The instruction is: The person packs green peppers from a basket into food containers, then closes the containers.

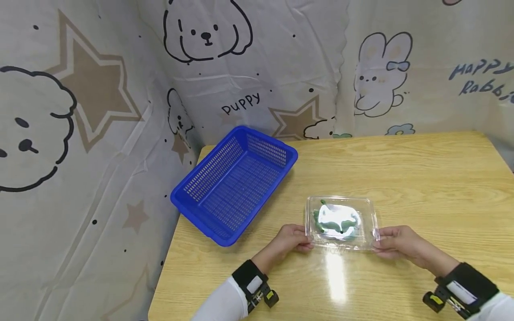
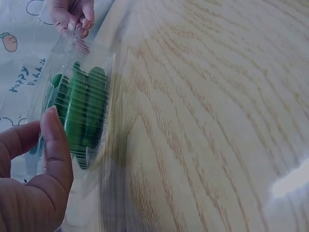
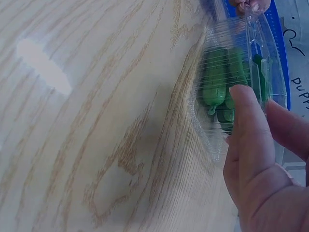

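A clear plastic lidded box (image 1: 367, 218) is held between both hands over the near middle of the table. Inside lie several long green vegetable-shaped pieces (image 3: 215, 79), some with small stem ends; glare on the lid covers part of them in the head view. My left hand (image 1: 292, 239) pinches the box at its near left corner, thumb and fingers on the rim. At the near right corner my right hand (image 1: 401, 243) pinches the rim likewise. Ridged side walls of the box show close over the wood in both wrist views.
A blue plastic basket (image 1: 241, 191) with slotted walls stands at the left back of the wooden table (image 1: 433, 178), left of the box. Printed cloth (image 1: 265, 84) hangs behind and along the left side. A light reflection lies on the tabletop in front of the box.
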{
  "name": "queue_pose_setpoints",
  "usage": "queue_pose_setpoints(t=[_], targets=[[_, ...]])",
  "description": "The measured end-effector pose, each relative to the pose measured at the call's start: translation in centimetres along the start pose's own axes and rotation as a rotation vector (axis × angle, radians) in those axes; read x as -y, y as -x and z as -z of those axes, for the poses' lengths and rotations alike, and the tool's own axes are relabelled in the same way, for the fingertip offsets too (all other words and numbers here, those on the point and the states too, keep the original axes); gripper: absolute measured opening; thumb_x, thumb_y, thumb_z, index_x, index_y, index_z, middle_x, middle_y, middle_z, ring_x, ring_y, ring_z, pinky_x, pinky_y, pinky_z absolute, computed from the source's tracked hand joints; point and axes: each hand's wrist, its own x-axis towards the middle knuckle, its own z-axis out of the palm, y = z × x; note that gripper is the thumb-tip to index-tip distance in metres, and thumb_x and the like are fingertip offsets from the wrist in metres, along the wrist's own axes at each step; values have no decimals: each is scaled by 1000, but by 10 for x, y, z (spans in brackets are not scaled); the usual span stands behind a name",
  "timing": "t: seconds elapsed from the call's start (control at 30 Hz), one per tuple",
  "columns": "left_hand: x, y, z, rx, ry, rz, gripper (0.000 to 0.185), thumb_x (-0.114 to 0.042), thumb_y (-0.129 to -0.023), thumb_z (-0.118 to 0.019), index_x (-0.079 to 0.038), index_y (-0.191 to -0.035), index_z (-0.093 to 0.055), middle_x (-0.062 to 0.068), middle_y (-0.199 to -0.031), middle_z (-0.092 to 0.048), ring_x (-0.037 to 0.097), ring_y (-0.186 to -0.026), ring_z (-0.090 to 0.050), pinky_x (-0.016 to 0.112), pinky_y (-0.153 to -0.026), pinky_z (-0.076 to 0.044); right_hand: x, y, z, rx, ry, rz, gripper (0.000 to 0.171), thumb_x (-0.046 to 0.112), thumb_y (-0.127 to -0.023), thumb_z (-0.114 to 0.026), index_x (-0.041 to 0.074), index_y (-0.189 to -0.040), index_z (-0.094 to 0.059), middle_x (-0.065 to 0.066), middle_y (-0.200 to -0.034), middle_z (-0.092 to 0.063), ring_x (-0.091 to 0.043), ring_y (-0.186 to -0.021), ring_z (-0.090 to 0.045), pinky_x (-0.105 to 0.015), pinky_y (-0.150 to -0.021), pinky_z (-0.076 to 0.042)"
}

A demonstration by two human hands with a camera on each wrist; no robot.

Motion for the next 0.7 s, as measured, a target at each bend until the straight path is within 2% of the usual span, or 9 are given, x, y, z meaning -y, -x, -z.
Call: queue_pose_setpoints(t=[0.1,0.17,0.3,0.4,0.5,0.6,0.7], targets=[[1,-2,0,9,7,-3,32,13,-81,-60,17,-111,-50,14,-80,-67,11,-61,-63,28,-66,-57,-1,-1,2,-21,9,-4,60,-6,-84,-62,-29,-126,-27,-10,-89,-69,-23,-83,-70,-35,-77,-56],[1,-3,0,13,9,0,32,13,-81,-59,17,-111,-50,17,-82,-67,11,-61,-63,28,-67,-57,-1,-1,2,-27,19,-2,59,-6,-83,-62,-29,-126,-28,-10,-89,-69,-23,-82,-70,-35,-77,-56],[-1,-3,1,18,-12,26,29,11,-82,-59,17,-110,-54,13,-78,-66,10,-61,-62,27,-66,-57,0,-1,1,-19,22,-1,60,-5,-84,-62,-29,-127,-27,-12,-90,-69,-23,-83,-70,-35,-78,-55],[-3,-2,4,24,-61,57,29,4,-84,-61,14,-111,-56,5,-72,-63,8,-60,-60,27,-64,-57,1,-2,5,27,81,-5,64,3,-89,-61,-28,-130,-23,-14,-97,-68,-24,-89,-69,-36,-81,-55],[-5,1,11,14,-128,80,39,-6,-86,-64,11,-119,-52,6,-78,-65,11,-66,-61,30,-66,-57,5,0,16,94,188,-5,67,16,-95,-54,-26,-134,-19,-21,-110,-64,-28,-98,-65,-39,-86,-53],[-12,8,22,-15,-225,41,54,-15,-87,-65,9,-130,-44,14,-97,-67,19,-81,-65,37,-75,-56,11,8,31,109,298,1,67,26,-101,-43,-24,-136,-16,-31,-124,-53,-35,-109,-60,-43,-90,-50],[-24,17,31,-71,-357,-61,62,-23,-89,-64,7,-136,-39,20,-111,-63,28,-97,-63,41,-83,-53,16,18,43,22,418,21,68,34,-104,-30,-23,-138,-13,-38,-135,-40,-45,-119,-50,-47,-93,-47]])
